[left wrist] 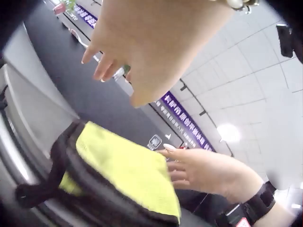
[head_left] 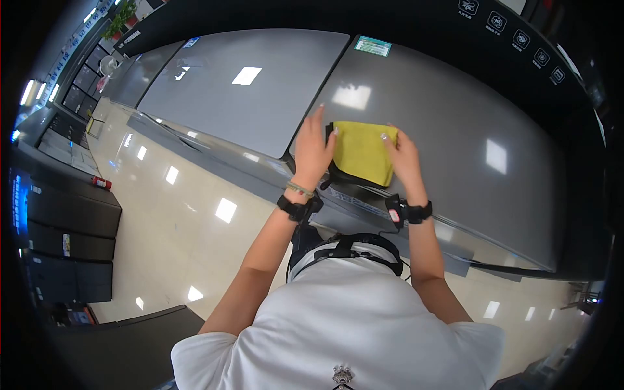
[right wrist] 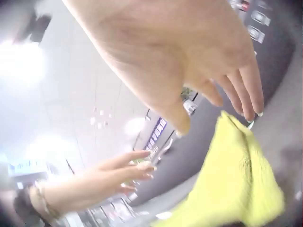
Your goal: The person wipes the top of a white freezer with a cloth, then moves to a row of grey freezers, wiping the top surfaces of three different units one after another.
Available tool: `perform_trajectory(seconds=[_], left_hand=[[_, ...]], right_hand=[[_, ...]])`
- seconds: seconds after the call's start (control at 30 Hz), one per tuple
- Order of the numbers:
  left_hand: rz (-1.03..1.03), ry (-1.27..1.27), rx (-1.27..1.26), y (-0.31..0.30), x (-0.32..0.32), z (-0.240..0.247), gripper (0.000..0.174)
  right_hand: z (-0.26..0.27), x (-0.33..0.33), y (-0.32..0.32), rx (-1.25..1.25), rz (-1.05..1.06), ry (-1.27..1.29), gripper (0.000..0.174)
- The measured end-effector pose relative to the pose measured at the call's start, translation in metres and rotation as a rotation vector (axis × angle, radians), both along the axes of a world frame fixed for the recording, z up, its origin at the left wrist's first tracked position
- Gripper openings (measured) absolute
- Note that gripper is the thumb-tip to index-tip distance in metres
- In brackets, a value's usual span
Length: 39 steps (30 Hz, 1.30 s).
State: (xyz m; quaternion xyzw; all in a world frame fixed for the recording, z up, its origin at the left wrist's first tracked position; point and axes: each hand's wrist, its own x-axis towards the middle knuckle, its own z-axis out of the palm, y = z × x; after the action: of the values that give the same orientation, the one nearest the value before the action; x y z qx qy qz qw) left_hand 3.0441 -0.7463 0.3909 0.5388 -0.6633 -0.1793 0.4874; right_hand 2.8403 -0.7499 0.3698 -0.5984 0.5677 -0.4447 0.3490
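Observation:
A yellow cloth item [head_left: 363, 151] with a black border lies over the front part of a glossy grey panel; a black strap [left wrist: 40, 191] sticks out from its dark side in the left wrist view. Just left of it, my left hand [head_left: 311, 151] has its fingers extended and holds nothing. At its right corner is my right hand [head_left: 407, 162], thumb over the yellow surface, fingers fairly straight. In the right wrist view the yellow fabric [right wrist: 236, 175] rises to a peak just below the right fingers; whether they touch it I cannot tell.
Another grey panel [head_left: 244, 84] adjoins on the left, beyond a dark seam. A green-and-white label [head_left: 373, 45] sits at the back edge, below a black surround with white icons. Dark cabinets [head_left: 71, 214] and a red extinguisher [head_left: 101, 183] stand across the tiled floor.

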Motion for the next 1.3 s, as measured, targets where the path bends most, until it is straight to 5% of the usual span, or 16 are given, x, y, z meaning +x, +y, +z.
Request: perform_trajectory(seconds=[0.03, 0.1, 0.17, 0.3, 0.67, 1.17, 1.3], left_hand=[[0.018, -0.253, -0.059, -0.007, -0.002, -0.017, 0.050], [-0.010, -0.631, -0.016, -0.013, -0.012, -0.040, 0.057], [-0.154, -0.633, 0.030, -0.007, -0.017, -0.061, 0.057], [-0.145, -0.696, 0.053, -0.010, -0.020, -0.081, 0.055], [-0.232, -0.873, 0.172, -0.064, -0.025, -0.073, 0.058], [-0.279, -1.039, 0.474, -0.143, -0.051, -0.080, 0.063], [-0.248, -1.012, 0.505, -0.187, -0.063, -0.079, 0.066]], right_hand=[[-0.008, 0.002, -0.007, -0.125, -0.114, 0.370, 0.043], [-0.014, 0.012, -0.002, -0.152, -0.106, 0.480, 0.056], [-0.024, 0.021, 0.004, -0.293, -0.016, 0.573, 0.057], [-0.049, 0.025, 0.016, -0.195, 0.141, 0.798, 0.056], [-0.030, -0.004, -0.050, 0.115, 0.493, 0.673, 0.066], [-0.066, -0.001, -0.121, 0.202, 0.396, 0.726, 0.067], [-0.072, -0.014, -0.182, 0.191, 0.433, 0.705, 0.068]])
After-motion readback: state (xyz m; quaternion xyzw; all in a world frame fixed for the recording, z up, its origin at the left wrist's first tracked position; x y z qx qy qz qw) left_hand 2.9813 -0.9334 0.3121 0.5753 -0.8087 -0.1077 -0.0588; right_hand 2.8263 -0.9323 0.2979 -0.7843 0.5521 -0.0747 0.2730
